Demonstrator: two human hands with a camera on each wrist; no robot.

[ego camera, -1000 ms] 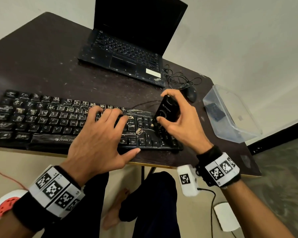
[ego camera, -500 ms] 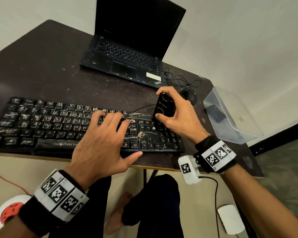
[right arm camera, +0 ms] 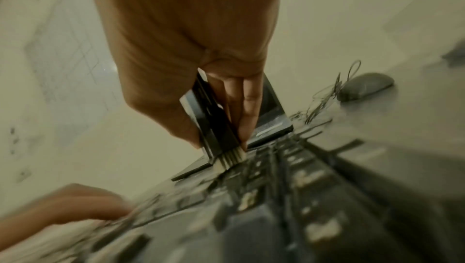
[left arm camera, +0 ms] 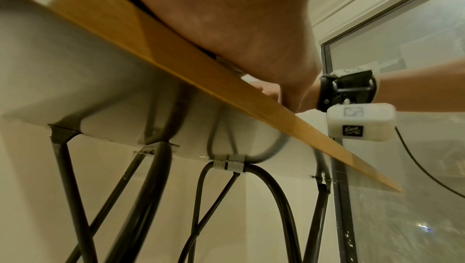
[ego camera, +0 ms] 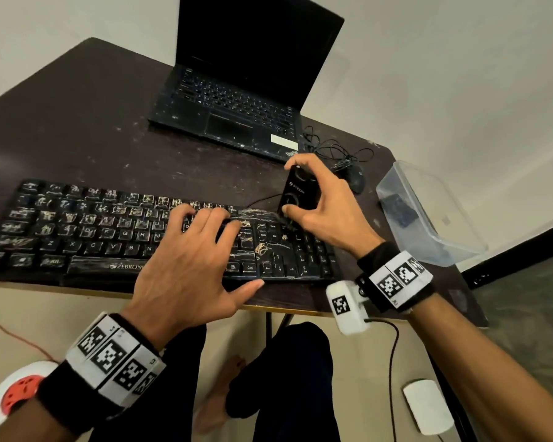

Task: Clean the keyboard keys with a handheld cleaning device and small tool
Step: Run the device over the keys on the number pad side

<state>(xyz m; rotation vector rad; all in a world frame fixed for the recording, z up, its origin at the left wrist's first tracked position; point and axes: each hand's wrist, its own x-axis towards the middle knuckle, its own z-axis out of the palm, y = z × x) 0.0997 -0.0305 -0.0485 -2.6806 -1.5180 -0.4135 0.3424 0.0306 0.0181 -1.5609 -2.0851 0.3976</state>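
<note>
Your right hand (ego camera: 328, 207) grips the black cleaning device (ego camera: 299, 193), thumb on its near side and fingers curled over the far side and top. You hold it upright with its lower end down on the right part of the keyboard (ego camera: 109, 237), just left of the number pad. In the right wrist view the device (right arm camera: 214, 122) ends in a short row of pale bristles (right arm camera: 227, 161) that touch the keys, and your fingers (right arm camera: 247, 108) run down its side almost to the bristles; that picture is blurred, so which key they touch cannot be told.

Your left hand (ego camera: 189, 269) lies spread on the keyboard just beside the right hand, fingers straight and fanned over the keys near the Enter key, thumb held out over the front edge. It holds nothing. In the left wrist view only the underside of that hand (left arm camera: 226, 28) shows above the edge of the surface (left arm camera: 176, 64).

The keyboard lies along the near edge of the dark surface (ego camera: 77, 122), its keys streaked with pale marks and crumbs. Behind it stands an open laptop (ego camera: 237, 100) with a dark screen. To the right of the laptop lies a black mouse (ego camera: 353, 180) with its tangled cord, and farther right a clear plastic box (ego camera: 428, 215) sits at the corner of the surface.
</note>
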